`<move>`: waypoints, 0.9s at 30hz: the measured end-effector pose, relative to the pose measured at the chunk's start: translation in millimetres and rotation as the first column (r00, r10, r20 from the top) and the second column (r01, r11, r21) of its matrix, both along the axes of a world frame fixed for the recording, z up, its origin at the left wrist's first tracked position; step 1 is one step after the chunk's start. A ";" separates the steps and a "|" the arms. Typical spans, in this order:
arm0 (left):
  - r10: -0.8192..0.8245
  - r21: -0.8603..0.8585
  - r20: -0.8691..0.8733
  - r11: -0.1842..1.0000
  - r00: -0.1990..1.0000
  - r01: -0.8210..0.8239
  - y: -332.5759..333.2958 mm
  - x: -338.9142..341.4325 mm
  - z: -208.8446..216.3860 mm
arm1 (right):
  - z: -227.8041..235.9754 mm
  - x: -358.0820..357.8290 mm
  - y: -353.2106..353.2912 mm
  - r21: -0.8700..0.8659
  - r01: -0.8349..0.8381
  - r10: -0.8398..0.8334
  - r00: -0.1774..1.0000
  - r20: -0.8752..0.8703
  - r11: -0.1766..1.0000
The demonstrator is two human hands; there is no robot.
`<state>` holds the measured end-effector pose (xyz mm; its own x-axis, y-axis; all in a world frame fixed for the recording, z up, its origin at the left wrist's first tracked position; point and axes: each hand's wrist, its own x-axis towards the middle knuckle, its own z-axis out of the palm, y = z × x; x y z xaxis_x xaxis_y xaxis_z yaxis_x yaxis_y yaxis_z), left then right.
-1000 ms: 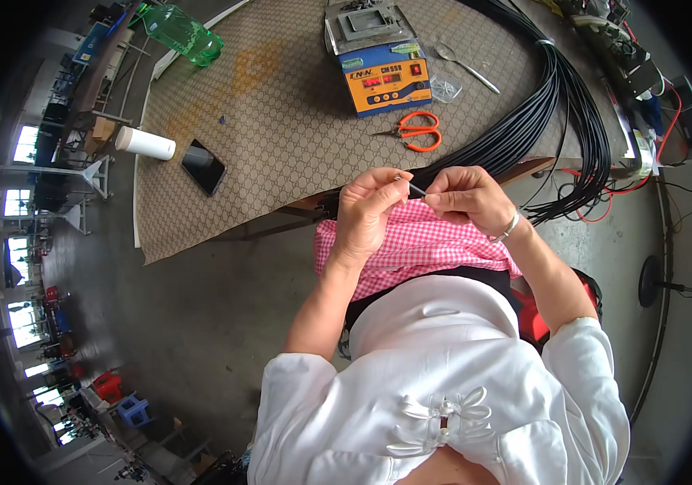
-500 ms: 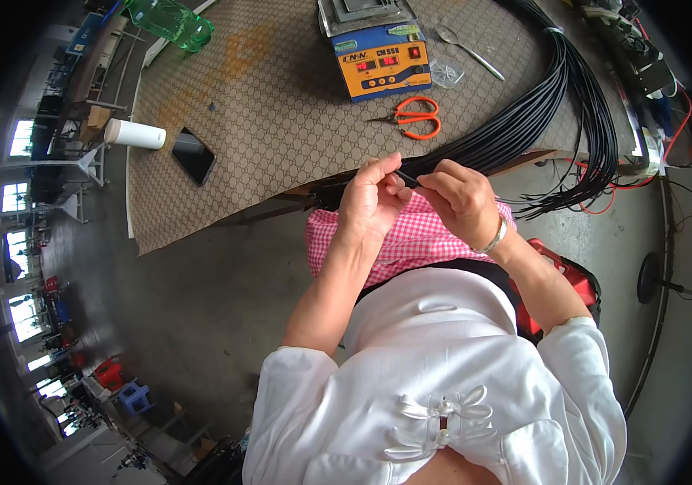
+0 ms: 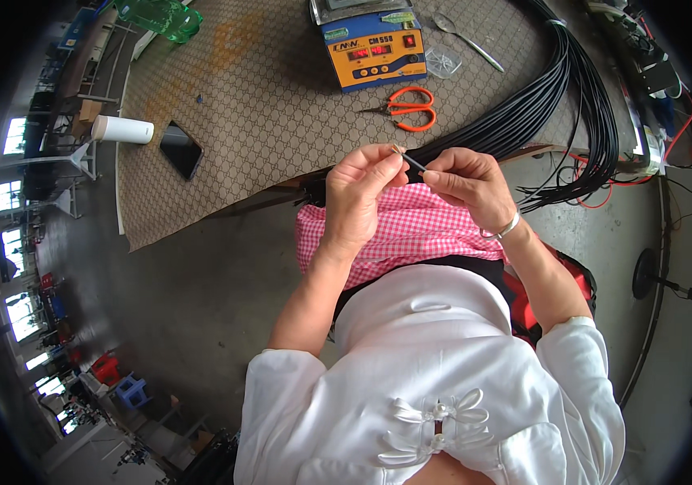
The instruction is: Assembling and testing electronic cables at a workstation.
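Observation:
A short stretch of black cable (image 3: 413,162) shows between my two hands, just past the table's near edge and over the pink checked cloth on my lap. My left hand (image 3: 359,187) pinches the cable near its end with thumb and fingers. A small copper-coloured tip (image 3: 397,150) sticks out by the left fingertips. My right hand (image 3: 473,184), with a bracelet at the wrist, is closed on the same cable a little to the right. Where the cable runs beyond the right fingers is hidden.
Orange-handled scissors (image 3: 410,108) lie beyond my hands on the patterned table (image 3: 265,105). Behind them stands a blue and orange solder pot (image 3: 376,58). A bundle of black cables (image 3: 536,105) hangs over the right edge. A phone (image 3: 181,150) and white cup (image 3: 124,129) are left.
My left hand has turned, its thumb now pressing at the cable's end. The right hand's fingers have shifted, and more of the cable with its copper tip shows.

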<state>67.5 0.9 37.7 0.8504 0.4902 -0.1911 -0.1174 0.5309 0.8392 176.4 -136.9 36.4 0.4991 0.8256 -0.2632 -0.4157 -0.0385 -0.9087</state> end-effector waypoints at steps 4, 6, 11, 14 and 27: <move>0.024 0.306 -0.027 0.952 0.999 -0.015 0.3 -3.7 6.9 | -7.3 1.1 0.2 -0.040 -0.006 0.011 0.991 0.131 0.999; 0.033 0.313 -0.003 0.949 0.999 -0.030 0.4 -4.5 6.8 | -5.1 0.9 0.8 -0.022 -0.043 0.044 0.995 0.089 0.999; 0.079 -0.204 0.156 0.978 0.985 -0.046 -8.1 -0.7 -2.5 | 1.0 -2.0 5.2 0.039 -0.123 0.128 0.979 -0.157 0.992; -0.004 -0.367 0.211 0.926 0.977 0.083 -11.8 -2.2 -8.9 | -3.2 -3.7 4.9 0.118 -0.133 0.165 0.927 -0.337 0.984; 0.117 0.114 0.066 0.986 0.991 -0.124 -12.5 -8.7 2.1 | -4.3 -8.8 11.1 0.037 0.051 -0.052 0.999 0.013 0.998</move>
